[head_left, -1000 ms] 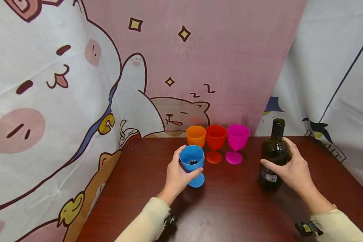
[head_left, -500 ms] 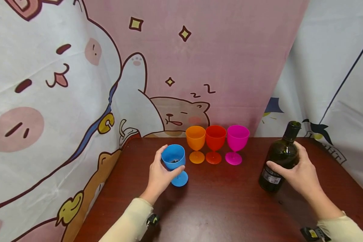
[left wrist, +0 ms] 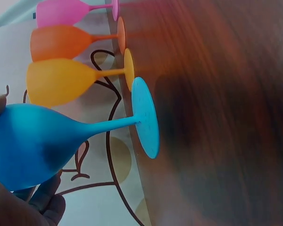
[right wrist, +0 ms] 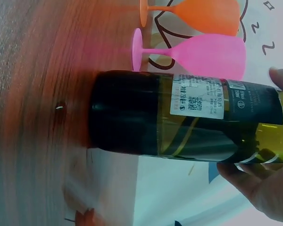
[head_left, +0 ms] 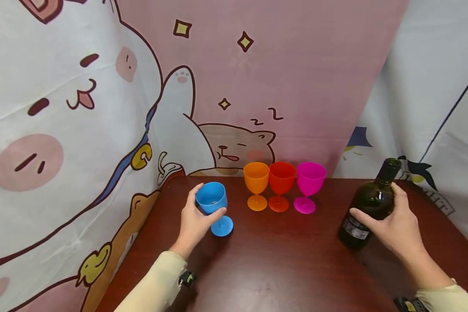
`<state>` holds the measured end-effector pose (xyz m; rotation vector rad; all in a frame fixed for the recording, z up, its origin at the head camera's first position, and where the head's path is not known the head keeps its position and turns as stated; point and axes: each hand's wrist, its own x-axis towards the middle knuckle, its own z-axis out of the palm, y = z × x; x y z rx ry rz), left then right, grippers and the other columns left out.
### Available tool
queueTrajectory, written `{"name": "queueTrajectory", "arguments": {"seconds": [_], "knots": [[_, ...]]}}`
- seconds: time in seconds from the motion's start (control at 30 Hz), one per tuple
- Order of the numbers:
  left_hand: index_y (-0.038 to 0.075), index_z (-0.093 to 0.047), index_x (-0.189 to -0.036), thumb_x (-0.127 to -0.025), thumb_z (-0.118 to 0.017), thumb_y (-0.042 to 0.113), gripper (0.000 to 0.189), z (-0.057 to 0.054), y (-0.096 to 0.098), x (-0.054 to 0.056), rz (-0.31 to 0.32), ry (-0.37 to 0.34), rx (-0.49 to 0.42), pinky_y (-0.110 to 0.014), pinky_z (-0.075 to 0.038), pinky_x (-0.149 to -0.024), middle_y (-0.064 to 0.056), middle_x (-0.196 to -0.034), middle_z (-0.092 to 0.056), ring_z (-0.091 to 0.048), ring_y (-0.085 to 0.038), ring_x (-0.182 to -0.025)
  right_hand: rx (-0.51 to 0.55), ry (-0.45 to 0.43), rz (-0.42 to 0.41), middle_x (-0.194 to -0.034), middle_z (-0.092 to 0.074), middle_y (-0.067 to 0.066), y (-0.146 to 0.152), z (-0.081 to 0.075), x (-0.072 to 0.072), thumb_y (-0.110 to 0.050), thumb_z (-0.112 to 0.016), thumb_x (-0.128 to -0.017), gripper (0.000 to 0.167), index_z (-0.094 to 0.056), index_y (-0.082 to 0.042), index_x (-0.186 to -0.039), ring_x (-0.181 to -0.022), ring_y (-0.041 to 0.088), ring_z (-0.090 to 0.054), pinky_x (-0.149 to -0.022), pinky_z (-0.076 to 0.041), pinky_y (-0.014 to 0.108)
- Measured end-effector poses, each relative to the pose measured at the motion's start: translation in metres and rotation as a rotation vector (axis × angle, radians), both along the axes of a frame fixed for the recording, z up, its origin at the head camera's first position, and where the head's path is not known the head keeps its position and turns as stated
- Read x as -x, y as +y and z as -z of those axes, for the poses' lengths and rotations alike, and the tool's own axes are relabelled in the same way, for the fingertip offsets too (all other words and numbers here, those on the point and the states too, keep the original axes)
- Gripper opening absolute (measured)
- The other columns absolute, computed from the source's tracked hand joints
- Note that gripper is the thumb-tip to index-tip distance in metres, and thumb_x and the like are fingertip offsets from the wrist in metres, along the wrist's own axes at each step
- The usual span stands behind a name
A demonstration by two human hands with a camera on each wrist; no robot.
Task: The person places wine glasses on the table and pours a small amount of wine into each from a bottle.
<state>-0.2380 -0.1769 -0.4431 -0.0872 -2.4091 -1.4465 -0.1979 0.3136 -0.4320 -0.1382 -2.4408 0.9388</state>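
Observation:
My left hand (head_left: 196, 223) grips the bowl of a blue goblet (head_left: 212, 197) at the left side of the table, thumb at the near side. A little dark liquid shows inside the bowl. In the left wrist view the goblet's foot is close over the wood; whether it touches I cannot tell. On the right, my right hand (head_left: 398, 223) holds a dark green wine bottle (head_left: 370, 203) round its body. The bottle has no cap, and its neck leans right. Dark liquid fills the lower part of the bottle (right wrist: 127, 113) in the right wrist view.
An orange goblet (head_left: 256, 175), a red goblet (head_left: 282, 177) and a magenta goblet (head_left: 311, 177) stand upright in a row at the back of the brown table (head_left: 281, 268). Behind them hangs a printed cartoon cloth (head_left: 296, 78), which also covers the left side.
My left hand has carried the blue goblet left, away from the front of the orange one. The bottle in my right hand has gone from nearly upright to leaning right.

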Motion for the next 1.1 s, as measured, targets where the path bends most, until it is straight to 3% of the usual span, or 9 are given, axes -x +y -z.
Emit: {"name": "queueTrajectory", "arguments": {"seconds": [0.1,0.3,0.53,0.87,1.1], "knots": [[0.027,-0.037,-0.162,-0.082,-0.094,0.038,0.099,-0.002,-0.005,0.006,-0.009,0.003,0.005,-0.06,-0.059,-0.104,-0.012,-0.153,-0.059,-0.06,-0.037,-0.137,0.02,-0.011,-0.004,-0.152,-0.047,0.04,0.0,0.001,0.0,-0.035,-0.09,-0.084,0.118,-0.013,-0.017,-0.172,-0.124,0.068,-0.051,-0.097,-0.04,0.081],[0.024,-0.034,-0.164,-0.083,-0.093,0.037,0.1,-0.01,-0.01,0.028,-0.013,0.009,0.018,-0.063,-0.057,-0.106,-0.014,-0.154,-0.057,-0.059,-0.04,-0.138,0.049,-0.032,-0.013,-0.152,-0.047,0.042,0.001,0.002,0.002,-0.036,-0.087,-0.088,0.115,-0.009,-0.02,-0.172,-0.125,0.069,-0.051,-0.099,-0.039,0.084],[0.023,-0.033,-0.163,-0.085,-0.092,0.037,0.098,-0.013,-0.007,0.053,0.003,-0.044,0.034,-0.063,-0.056,-0.107,-0.015,-0.155,-0.055,-0.059,-0.042,-0.138,0.072,-0.028,0.015,-0.151,-0.048,0.042,0.001,0.008,0.004,-0.034,-0.089,-0.086,0.116,-0.012,-0.02,-0.172,-0.126,0.069,-0.05,-0.1,-0.039,0.083],[0.017,-0.034,-0.163,-0.086,-0.091,0.034,0.098,-0.012,0.014,0.082,0.002,-0.075,-0.002,-0.062,-0.054,-0.111,-0.017,-0.156,-0.052,-0.056,-0.042,-0.139,0.092,0.009,0.038,-0.144,-0.055,0.04,0.0,0.012,0.005,-0.029,-0.092,-0.081,0.115,-0.019,-0.025,-0.17,-0.125,0.067,-0.053,-0.097,-0.04,0.078],[0.018,-0.034,-0.163,-0.085,-0.092,0.035,0.099,-0.007,0.029,0.092,-0.023,-0.103,0.009,-0.061,-0.053,-0.112,-0.017,-0.157,-0.053,-0.056,-0.041,-0.14,0.088,0.022,0.035,-0.146,-0.053,0.041,0.0,0.012,0.006,-0.029,-0.091,-0.082,0.115,-0.018,-0.024,-0.17,-0.124,0.069,-0.053,-0.096,-0.039,0.078]]}}
